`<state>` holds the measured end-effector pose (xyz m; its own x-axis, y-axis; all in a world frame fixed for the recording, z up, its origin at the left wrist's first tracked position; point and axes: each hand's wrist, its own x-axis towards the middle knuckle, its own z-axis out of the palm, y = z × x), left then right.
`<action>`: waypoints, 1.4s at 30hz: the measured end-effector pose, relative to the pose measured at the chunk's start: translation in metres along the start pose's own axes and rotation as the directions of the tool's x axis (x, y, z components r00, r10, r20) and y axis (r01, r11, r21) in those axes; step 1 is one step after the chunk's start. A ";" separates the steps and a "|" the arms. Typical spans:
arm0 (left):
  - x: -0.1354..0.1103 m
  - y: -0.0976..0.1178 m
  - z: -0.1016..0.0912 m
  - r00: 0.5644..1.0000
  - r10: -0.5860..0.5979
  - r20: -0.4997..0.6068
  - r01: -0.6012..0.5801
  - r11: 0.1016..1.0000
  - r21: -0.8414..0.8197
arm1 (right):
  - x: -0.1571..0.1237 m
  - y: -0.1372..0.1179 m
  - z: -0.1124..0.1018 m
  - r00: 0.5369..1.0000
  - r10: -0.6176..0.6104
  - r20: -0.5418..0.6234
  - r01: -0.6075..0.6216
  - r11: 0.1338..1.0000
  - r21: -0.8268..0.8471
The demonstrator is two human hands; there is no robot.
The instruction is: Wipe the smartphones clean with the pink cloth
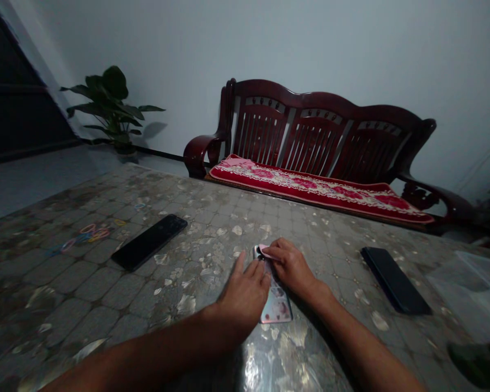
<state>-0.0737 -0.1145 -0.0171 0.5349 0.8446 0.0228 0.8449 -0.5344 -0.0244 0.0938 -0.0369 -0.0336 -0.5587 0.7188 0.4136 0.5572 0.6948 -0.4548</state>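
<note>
A pale phone with a floral pattern lies back up on the table, its camera end pointing away from me. My left hand rests flat over its left side, fingers stretched toward the cameras. At that top end, my right hand pinches a thin pinkish piece beside the cameras. Whether this piece is part of a case or a separate cloth, I cannot tell. Both hands hide much of the phone's upper half.
On the patterned table cover, a black phone lies left and a dark phone or wallet case right. Colourful rubber bands are scattered far left. A clear plastic box stands at right. Beyond is a wooden bench.
</note>
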 end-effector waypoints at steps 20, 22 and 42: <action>-0.002 0.033 0.015 0.999 -0.045 0.005 0.046 0.998 -0.049 | 0.010 0.007 -0.016 0.973 -0.112 0.199 0.127 0.990 -0.063; -0.002 0.031 0.016 1.000 -0.024 0.012 0.025 0.998 -0.058 | 0.009 0.009 -0.017 0.978 -0.094 0.187 0.107 0.992 -0.060; 0.000 0.021 -0.007 0.988 0.056 0.145 -0.041 0.994 -0.100 | 0.005 0.009 -0.012 0.987 -0.028 0.156 0.037 0.998 -0.054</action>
<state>-0.0562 -0.1255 -0.0108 0.5741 0.8094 -0.1238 0.8187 -0.5693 0.0748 0.1034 -0.0264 -0.0258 -0.6632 0.6867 0.2977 0.5689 0.7209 -0.3958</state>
